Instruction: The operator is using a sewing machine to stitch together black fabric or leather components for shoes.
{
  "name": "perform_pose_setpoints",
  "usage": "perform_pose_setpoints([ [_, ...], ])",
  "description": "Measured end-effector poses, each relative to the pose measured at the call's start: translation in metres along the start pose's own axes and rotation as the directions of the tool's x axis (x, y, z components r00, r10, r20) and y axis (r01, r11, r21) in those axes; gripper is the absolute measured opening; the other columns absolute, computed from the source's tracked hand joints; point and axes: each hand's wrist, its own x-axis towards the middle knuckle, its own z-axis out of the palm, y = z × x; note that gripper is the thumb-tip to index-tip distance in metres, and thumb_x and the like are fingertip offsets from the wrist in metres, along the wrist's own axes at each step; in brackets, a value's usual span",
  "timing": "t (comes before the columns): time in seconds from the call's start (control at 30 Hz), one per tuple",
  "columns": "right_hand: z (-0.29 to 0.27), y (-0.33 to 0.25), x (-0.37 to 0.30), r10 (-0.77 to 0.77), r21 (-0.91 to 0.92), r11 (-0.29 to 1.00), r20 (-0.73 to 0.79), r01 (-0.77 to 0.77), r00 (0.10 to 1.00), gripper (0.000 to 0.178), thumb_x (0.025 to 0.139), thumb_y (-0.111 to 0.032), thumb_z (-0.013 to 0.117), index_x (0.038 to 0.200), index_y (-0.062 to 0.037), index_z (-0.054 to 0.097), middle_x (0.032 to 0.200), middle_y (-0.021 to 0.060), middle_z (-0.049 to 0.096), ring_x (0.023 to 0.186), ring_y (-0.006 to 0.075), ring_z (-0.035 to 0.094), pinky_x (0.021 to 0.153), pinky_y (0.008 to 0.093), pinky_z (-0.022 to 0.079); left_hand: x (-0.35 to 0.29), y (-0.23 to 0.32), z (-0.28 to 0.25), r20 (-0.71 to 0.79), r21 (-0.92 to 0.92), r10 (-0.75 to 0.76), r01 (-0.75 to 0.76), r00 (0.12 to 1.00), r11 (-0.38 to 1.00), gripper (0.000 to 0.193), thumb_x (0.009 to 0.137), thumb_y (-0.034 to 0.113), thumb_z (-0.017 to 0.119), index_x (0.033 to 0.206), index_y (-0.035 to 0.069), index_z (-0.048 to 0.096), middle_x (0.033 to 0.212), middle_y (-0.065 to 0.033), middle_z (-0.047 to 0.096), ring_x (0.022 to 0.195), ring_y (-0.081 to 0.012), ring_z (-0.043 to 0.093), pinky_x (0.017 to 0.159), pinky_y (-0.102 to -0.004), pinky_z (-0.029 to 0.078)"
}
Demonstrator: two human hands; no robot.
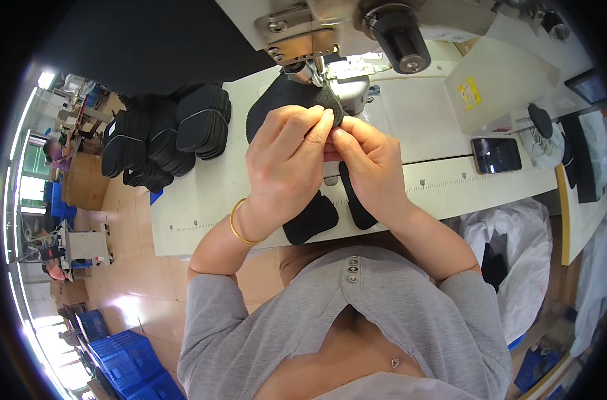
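Observation:
Both my hands meet in front of the needle area of a sewing machine [313, 63]. My left hand [287, 157] is closed, pinching the near edge of a dark fabric piece [270, 100] with thumb and forefinger. Beside it my right hand [370, 160] pinches the same edge, its thumb close to the left thumb. The far edge of the piece lies under the presser foot [307, 73]. Two black fabric parts, a left one [311, 220] and a right one [357, 200], hang at the table's front edge below my hands.
Bundled stacks of black rounded pads [203, 120] stand on the left of the white table [197, 193]. A phone [495, 155] lies at the right. A white plastic bag [517, 260] hangs by the right edge. Blue crates [127, 360] stand on the floor at left.

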Motion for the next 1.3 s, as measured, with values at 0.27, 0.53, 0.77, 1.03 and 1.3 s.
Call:
perform_pose_setpoints([
  [0.27,0.005,-0.002,-0.002,0.028,0.076,0.997,-0.013,-0.027,1.000,0.022,0.101,-0.006,0.046,0.110,0.0062,0.062,0.097,0.0069,0.067,0.089,0.0112,0.065,0.081,0.0271,0.056,0.003,-0.001,-0.008,0.092,0.066,0.025,-0.031,0.995,0.997,0.040,0.057,0.003,0.066,0.096,-0.005,0.070,0.098,-0.0093,0.065,0.090,-0.0238,0.064,0.074,-0.0334,0.056],
  [0.53,0.010,0.001,0.002,0.058,0.144,0.988,0.035,-0.063,0.998,0.027,0.100,-0.004,0.045,0.120,0.0055,0.060,0.108,0.0080,0.066,0.100,0.0129,0.064,0.088,0.0275,0.054,0.006,-0.016,-0.012,0.127,0.068,0.059,-0.068,0.990,0.995,0.038,0.059,0.004,0.066,0.096,-0.002,0.070,0.097,-0.0072,0.067,0.090,-0.0225,0.065,0.074,-0.0328,0.056],
  [0.77,0.019,0.006,0.006,0.027,0.187,0.982,0.075,-0.041,0.997,0.039,0.099,-0.002,0.043,0.137,0.0084,0.045,0.129,0.0164,0.058,0.116,0.0209,0.060,0.102,0.0359,0.050,0.009,-0.041,-0.012,0.143,-0.017,0.122,-0.121,0.982,0.993,0.034,0.062,0.005,0.068,0.096,0.000,0.070,0.098,-0.0054,0.069,0.090,-0.0217,0.066,0.072,-0.0323,0.057],
  [1.03,0.028,0.009,0.008,-0.022,0.259,0.966,0.052,0.008,0.998,0.042,0.096,0.003,0.040,0.138,0.0076,0.045,0.133,0.0140,0.056,0.123,0.0168,0.054,0.101,0.0314,0.045,0.007,-0.046,-0.005,0.103,-0.005,0.119,-0.119,0.988,0.993,0.032,0.063,0.003,0.068,0.095,0.000,0.070,0.097,-0.0063,0.069,0.090,-0.0220,0.066,0.071,-0.0315,0.057],
  [1.3,0.028,0.011,0.011,-0.009,0.213,0.977,0.061,-0.005,0.998,0.046,0.094,0.005,0.041,0.140,0.0086,0.042,0.132,0.0144,0.057,0.122,0.0156,0.054,0.101,0.0279,0.045,0.006,-0.042,-0.002,0.081,0.061,0.095,-0.100,0.992,0.993,0.032,0.060,0.006,0.068,0.091,-0.001,0.069,0.092,-0.0075,0.067,0.085,-0.0220,0.064,0.070,-0.0323,0.056],
])
